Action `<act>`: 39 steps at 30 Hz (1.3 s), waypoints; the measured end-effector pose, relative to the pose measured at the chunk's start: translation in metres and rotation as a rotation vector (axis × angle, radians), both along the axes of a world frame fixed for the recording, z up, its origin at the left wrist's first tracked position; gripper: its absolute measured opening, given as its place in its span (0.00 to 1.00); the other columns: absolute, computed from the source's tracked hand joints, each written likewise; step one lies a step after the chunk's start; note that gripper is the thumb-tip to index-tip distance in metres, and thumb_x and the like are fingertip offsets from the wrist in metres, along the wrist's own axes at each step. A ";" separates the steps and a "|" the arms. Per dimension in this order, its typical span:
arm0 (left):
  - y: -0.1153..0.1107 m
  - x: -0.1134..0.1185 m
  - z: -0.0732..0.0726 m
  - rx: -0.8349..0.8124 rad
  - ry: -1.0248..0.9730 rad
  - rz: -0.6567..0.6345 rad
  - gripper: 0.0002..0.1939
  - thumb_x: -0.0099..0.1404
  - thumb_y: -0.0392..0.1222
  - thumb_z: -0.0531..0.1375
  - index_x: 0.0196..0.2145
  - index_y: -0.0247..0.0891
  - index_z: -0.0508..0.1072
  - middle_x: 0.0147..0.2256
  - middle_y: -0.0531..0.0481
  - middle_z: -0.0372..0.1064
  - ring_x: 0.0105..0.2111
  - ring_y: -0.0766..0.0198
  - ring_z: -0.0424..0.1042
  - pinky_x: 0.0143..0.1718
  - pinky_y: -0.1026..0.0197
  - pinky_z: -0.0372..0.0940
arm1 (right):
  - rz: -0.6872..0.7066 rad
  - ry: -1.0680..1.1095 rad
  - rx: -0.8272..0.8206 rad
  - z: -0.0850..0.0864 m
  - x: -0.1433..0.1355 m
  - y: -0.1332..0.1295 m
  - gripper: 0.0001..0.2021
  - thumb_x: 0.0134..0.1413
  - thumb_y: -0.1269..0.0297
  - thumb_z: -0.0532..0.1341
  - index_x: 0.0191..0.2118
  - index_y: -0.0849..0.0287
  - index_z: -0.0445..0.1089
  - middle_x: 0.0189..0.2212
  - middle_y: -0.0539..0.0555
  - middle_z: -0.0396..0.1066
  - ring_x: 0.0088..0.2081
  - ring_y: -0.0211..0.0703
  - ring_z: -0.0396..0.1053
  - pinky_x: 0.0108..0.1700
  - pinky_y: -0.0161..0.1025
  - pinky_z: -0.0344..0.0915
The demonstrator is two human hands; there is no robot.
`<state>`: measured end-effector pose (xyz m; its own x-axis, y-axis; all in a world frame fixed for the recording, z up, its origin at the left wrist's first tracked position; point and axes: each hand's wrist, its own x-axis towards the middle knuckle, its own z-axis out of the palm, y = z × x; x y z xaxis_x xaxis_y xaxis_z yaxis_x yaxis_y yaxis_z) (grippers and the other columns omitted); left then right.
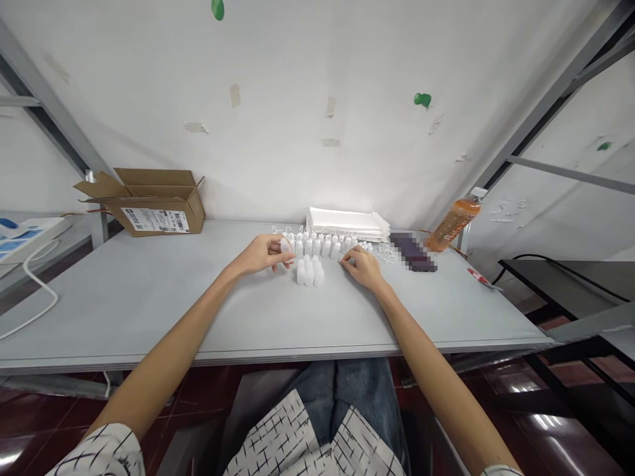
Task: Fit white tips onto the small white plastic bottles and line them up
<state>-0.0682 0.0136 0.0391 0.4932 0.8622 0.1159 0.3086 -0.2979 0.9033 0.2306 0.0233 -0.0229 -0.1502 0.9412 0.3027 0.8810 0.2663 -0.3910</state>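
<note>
Between the thumb and fingers of my left hand (262, 254) is a small white bottle (285, 246), held just above the table. My right hand (363, 266) is closed in a pinch at the right end of the bottles; a tiny white bit shows at its fingertips, too small to name. Behind and between the hands stands a row of small white bottles (317, 247), with thin white loops at some tops. Nearer to me is a tight cluster of several small white bottles (309, 272) standing upright. Small white pieces (385, 253) lie in a pile beyond my right hand.
A stack of white sheets (347, 223) lies against the wall. To its right are a dark, pixelated flat object (414, 252) and a leaning bottle of orange drink (455, 221). An open cardboard box (153, 205) stands at the back left. The grey table's front edge (297, 354) is before my lap.
</note>
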 end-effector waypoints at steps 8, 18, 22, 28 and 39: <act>0.002 0.002 -0.005 0.100 -0.002 0.190 0.18 0.63 0.55 0.60 0.30 0.36 0.67 0.26 0.50 0.68 0.26 0.65 0.70 0.24 0.64 0.64 | 0.117 0.661 -0.180 0.010 0.003 0.000 0.15 0.51 0.50 0.62 0.31 0.59 0.68 0.25 0.50 0.72 0.14 0.31 0.56 0.19 0.34 0.54; -0.003 0.007 -0.001 0.243 0.086 0.247 0.10 0.64 0.46 0.53 0.29 0.39 0.60 0.23 0.57 0.53 0.23 0.68 0.54 0.27 0.63 0.52 | 0.036 0.899 0.004 0.032 -0.001 0.001 0.15 0.44 0.53 0.67 0.31 0.61 0.75 0.20 0.49 0.68 0.18 0.32 0.57 0.18 0.32 0.49; -0.003 0.006 -0.004 0.237 0.096 0.185 0.08 0.65 0.44 0.50 0.29 0.40 0.58 0.25 0.56 0.55 0.26 0.66 0.55 0.29 0.62 0.52 | 0.010 1.001 0.060 0.046 -0.012 0.010 0.14 0.43 0.53 0.68 0.29 0.61 0.74 0.15 0.46 0.62 0.15 0.31 0.53 0.17 0.33 0.47; -0.004 0.006 -0.003 0.203 0.139 0.181 0.09 0.67 0.46 0.49 0.31 0.40 0.60 0.24 0.56 0.55 0.26 0.65 0.56 0.30 0.62 0.51 | 0.054 1.068 0.108 0.073 -0.044 0.021 0.13 0.45 0.54 0.67 0.29 0.60 0.74 0.15 0.45 0.59 0.16 0.31 0.52 0.18 0.33 0.47; -0.004 0.016 -0.015 0.424 0.262 0.187 0.19 0.68 0.48 0.53 0.51 0.40 0.74 0.46 0.48 0.76 0.37 0.59 0.71 0.41 0.59 0.63 | 0.265 0.893 -0.031 0.049 -0.064 -0.008 0.14 0.47 0.53 0.67 0.30 0.60 0.74 0.22 0.50 0.66 0.20 0.33 0.56 0.23 0.35 0.55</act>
<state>-0.0521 0.0094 0.0242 0.3952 0.8422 0.3669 0.5905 -0.5388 0.6009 0.1664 0.0151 0.0260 -0.0852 0.9191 0.3847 0.1623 0.3937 -0.9048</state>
